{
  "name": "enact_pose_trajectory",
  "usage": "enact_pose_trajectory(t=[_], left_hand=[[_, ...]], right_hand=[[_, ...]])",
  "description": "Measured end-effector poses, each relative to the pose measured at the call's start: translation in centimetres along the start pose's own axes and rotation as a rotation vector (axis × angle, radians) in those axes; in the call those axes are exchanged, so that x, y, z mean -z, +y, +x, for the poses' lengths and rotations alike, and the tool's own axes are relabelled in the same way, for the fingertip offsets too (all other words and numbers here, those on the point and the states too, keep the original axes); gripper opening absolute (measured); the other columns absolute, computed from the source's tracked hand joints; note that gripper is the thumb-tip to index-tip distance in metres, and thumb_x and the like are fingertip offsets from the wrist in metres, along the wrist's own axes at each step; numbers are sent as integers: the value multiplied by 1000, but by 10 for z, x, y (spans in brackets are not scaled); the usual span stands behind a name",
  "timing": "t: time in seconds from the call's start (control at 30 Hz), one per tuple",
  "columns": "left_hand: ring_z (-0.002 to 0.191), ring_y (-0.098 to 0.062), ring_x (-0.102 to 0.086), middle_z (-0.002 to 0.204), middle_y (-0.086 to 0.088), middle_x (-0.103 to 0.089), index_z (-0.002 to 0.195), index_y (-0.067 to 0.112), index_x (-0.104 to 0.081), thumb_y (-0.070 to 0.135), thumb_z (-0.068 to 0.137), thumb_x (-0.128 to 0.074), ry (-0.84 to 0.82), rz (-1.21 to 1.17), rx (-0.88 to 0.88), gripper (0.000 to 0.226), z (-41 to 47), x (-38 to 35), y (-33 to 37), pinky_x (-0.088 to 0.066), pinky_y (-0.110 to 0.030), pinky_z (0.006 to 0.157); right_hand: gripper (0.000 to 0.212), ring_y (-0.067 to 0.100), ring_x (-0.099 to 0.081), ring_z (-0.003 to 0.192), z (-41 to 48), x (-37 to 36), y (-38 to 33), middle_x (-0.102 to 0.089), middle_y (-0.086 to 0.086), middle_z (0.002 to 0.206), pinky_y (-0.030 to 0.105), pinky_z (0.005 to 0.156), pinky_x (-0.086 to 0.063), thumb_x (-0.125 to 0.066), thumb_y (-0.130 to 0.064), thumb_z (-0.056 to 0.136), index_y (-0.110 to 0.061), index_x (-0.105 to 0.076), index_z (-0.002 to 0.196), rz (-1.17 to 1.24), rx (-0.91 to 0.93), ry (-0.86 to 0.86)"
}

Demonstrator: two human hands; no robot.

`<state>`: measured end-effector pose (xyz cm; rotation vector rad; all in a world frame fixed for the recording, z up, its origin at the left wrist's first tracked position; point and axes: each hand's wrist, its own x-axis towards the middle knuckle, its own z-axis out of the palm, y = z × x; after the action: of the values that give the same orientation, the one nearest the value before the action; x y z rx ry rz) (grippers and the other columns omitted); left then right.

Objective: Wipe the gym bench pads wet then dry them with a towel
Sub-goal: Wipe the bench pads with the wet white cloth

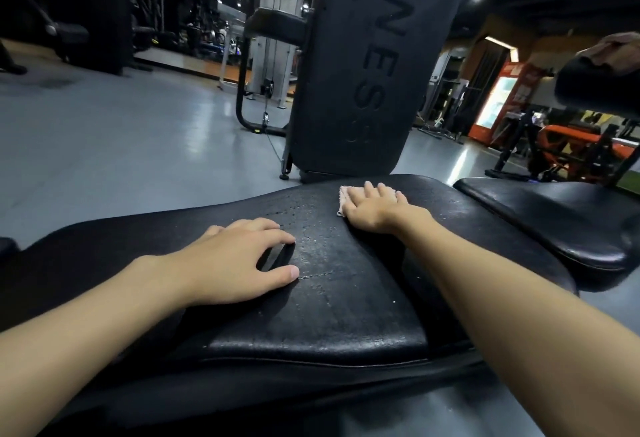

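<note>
Head camera is showing my cracked, glistening black seat pad [329,298], back pad [363,73] rising at its far edge, neighbouring bench [554,215] beside. My right hand [372,208] is pressing a pink cloth [343,198] flat there, fingers straight; my left hand [239,260] is resting on the pad, fingers loosely spread.

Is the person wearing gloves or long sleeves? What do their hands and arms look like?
No gloves. The left hand and the right hand are bare, with no rings, watch or bands showing. The left forearm and right forearm are bare too; no sleeve comes into view.
</note>
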<state>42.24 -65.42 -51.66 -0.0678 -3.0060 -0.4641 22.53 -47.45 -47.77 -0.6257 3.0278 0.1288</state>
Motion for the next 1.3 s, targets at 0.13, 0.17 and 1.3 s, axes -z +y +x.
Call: enact_pose_trajectory(t=[0.13, 0.17, 1.3], left_hand=[[139, -7, -30, 151, 20, -30, 142, 47, -35, 77, 84, -36, -16, 37, 65, 66, -28, 8, -36, -29, -43, 112], [139, -8, -30, 151, 20, -30, 143, 47, -34, 77, 85, -36, -22, 47, 81, 66, -36, 9, -46, -29, -44, 112], [108, -9, -44, 113, 12, -46, 119, 24, -44, 87, 70, -42, -8, 95, 431, 80, -231, 24, -179, -37, -26, 91]], right_hand=[[59, 28, 10, 152, -6, -10, -48, 4, 2, 167, 48, 121, 7, -8, -54, 99, -41, -4, 157, 0, 57, -23], [59, 28, 10, 152, -9, -13, -61, 4, 2, 167, 48, 120, 8, -7, -54, 99, -41, -4, 157, -1, 73, -26], [52, 22, 4, 152, -109, -64, -365, -10, -2, 165, 56, 119, 7, -18, -53, 99, -48, -19, 151, -114, 763, -75]])
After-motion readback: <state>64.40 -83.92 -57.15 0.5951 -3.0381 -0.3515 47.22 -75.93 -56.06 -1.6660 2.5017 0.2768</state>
